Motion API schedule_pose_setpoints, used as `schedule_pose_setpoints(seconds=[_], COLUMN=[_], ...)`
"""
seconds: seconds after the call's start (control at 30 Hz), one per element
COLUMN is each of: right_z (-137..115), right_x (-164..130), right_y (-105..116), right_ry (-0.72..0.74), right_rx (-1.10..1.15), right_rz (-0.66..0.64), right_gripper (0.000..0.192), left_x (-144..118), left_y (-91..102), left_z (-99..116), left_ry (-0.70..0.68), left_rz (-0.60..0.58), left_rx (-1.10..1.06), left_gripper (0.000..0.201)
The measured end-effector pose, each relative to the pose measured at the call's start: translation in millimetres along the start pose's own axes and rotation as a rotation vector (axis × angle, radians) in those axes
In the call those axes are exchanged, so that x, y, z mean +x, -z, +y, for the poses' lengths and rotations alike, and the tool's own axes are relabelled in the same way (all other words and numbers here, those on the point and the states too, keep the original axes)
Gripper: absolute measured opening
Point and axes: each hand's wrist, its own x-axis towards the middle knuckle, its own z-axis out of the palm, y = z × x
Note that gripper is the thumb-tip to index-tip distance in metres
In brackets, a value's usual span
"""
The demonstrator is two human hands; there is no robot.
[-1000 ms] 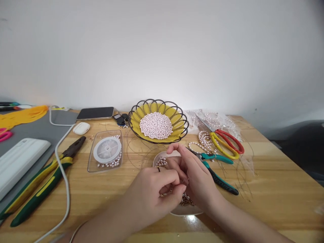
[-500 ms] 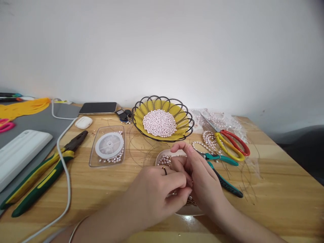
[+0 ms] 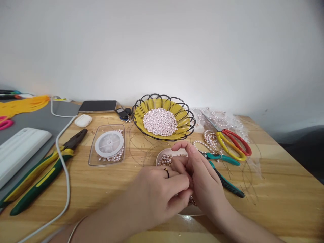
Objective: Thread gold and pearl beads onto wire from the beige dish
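Note:
My left hand (image 3: 160, 190), with a dark ring on one finger, is closed in a pinch. Its fingertips meet those of my right hand (image 3: 202, 179), whose fingers curl inward while the forefinger arches above. Whatever lies between the fingertips is hidden. Both hands hover over a pale dish (image 3: 160, 156), covering most of it. Pearly beads (image 3: 165, 160) show at its left side, and gold-coloured bits peek out below the fingers. Just beyond my right hand lie teal-handled pliers (image 3: 231, 185), partly covered by it.
Behind the dish stands a yellow basket (image 3: 186, 122) of pink beads. Scissors (image 3: 234, 143) and bead strands (image 3: 212, 140) lie to the right. At left are a clear box (image 3: 91, 152) with a spool (image 3: 109, 144), large pliers (image 3: 50, 168), a white cable (image 3: 66, 168) and a phone (image 3: 98, 106).
The hands stay pressed together over the dish, with only a slight shift of the left fingers to the right. The whole view has tilted a little.

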Motion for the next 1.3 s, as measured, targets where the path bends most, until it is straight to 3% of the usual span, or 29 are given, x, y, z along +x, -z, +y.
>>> schedule_pose_setpoints(seconds=[0.7, 1.3], right_z=[1.0, 2.1], right_x=[-1.7, -3.1], right_y=[3.8, 3.1], right_ry=[0.031, 0.04], right_rx=[0.11, 0.202], right_rz=[-0.028, -0.04], right_gripper=[0.033, 0.026], left_x=[-1.7, -2.0], left_y=[-0.8, -4.0], left_z=[0.0, 1.8], left_ry=[-0.011, -0.081], left_rz=[-0.041, 0.091], left_rx=[-0.078, -0.041], left_gripper=[0.03, 0.029])
